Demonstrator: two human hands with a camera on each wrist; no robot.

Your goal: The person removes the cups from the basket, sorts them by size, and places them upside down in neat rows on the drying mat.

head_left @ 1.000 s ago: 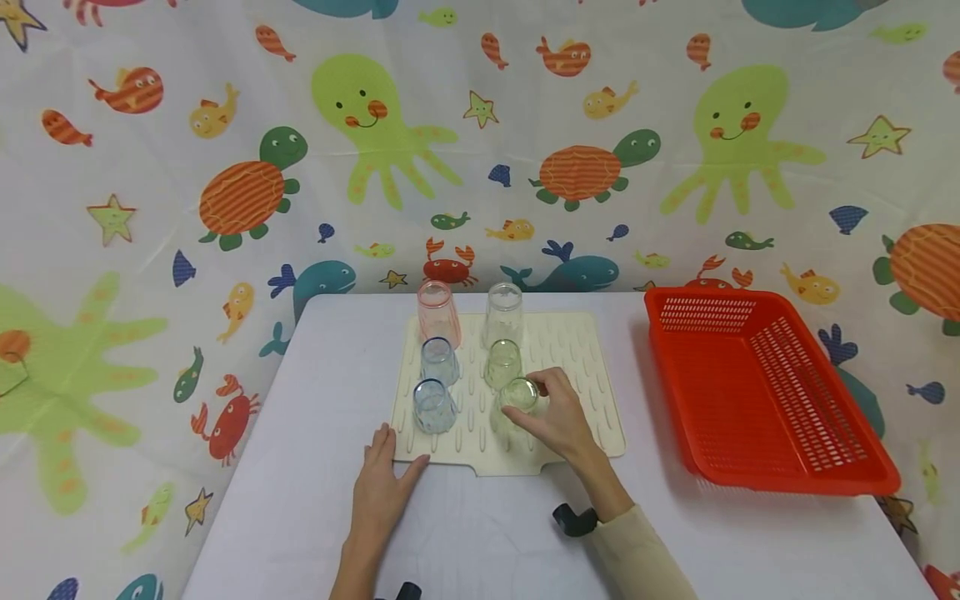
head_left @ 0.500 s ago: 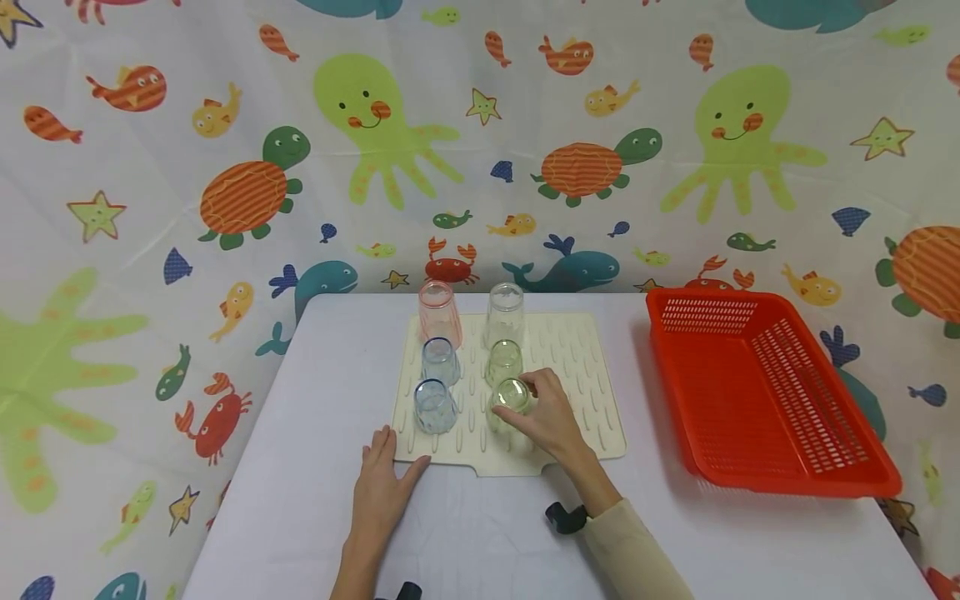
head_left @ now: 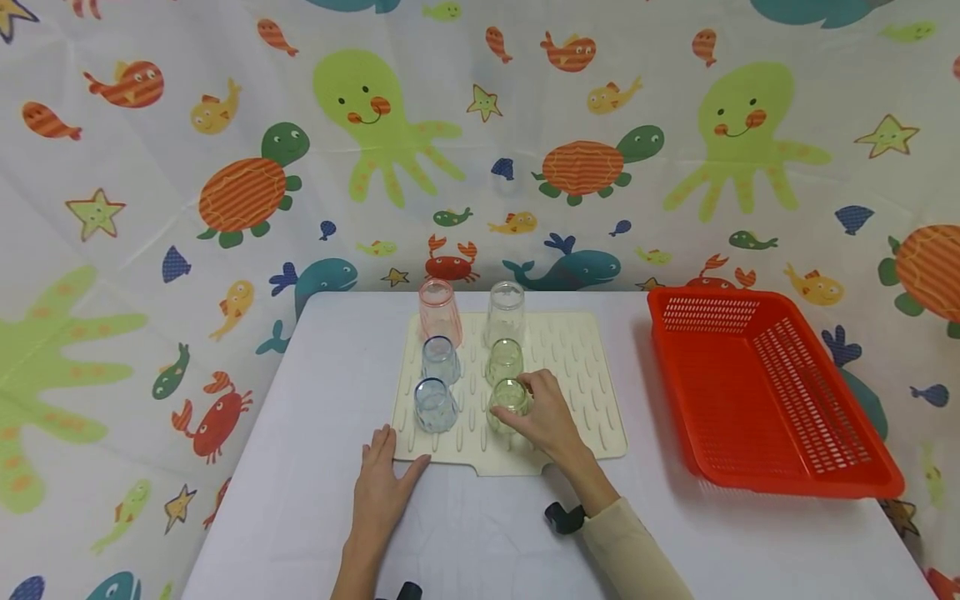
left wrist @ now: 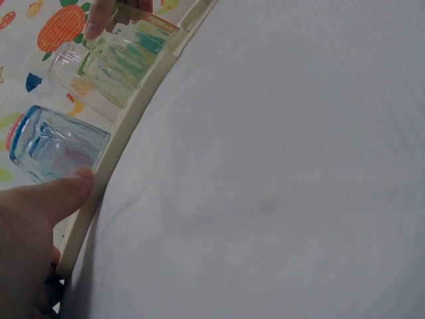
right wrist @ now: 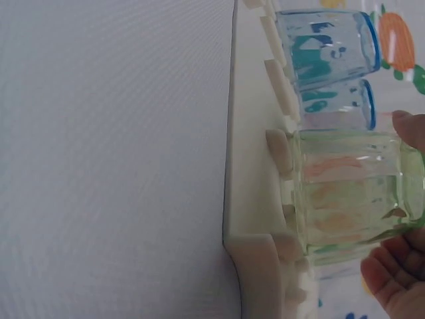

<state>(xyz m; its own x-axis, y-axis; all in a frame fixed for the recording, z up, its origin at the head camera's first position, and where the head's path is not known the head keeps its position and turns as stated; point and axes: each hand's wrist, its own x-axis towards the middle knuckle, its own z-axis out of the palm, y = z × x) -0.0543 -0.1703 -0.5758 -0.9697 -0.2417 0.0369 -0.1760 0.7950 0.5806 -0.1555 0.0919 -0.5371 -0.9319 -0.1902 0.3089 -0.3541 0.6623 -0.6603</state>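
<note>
My right hand [head_left: 547, 417] pinches the nearer green-tinted glass [head_left: 509, 400] near its top, thumb on one side and fingers on the other. That glass stands on a cream ridged drying mat [head_left: 497, 468]; in the right wrist view, the green glass [right wrist: 348, 189] touches the ridges. My left hand [head_left: 382, 482] rests at the mat's front left corner, and its thumb [left wrist: 76, 187] lies on the edge near a blue glass [left wrist: 63, 143]. Behind the held glass stands another green glass [head_left: 505, 360], then a tall clear glass [head_left: 506, 312].
The left row has a near blue glass [head_left: 436, 410], a second blue glass [head_left: 440, 362] and a tall pink glass [head_left: 438, 312]. A red plastic basket [head_left: 742, 408] stands right of the mat on the white-covered table [head_left: 330, 375]. A sea-animal curtain [head_left: 480, 192] hangs behind.
My right hand has moved the green glass slightly left, lining it up in front of the other green glass. The left hand has stayed in place.
</note>
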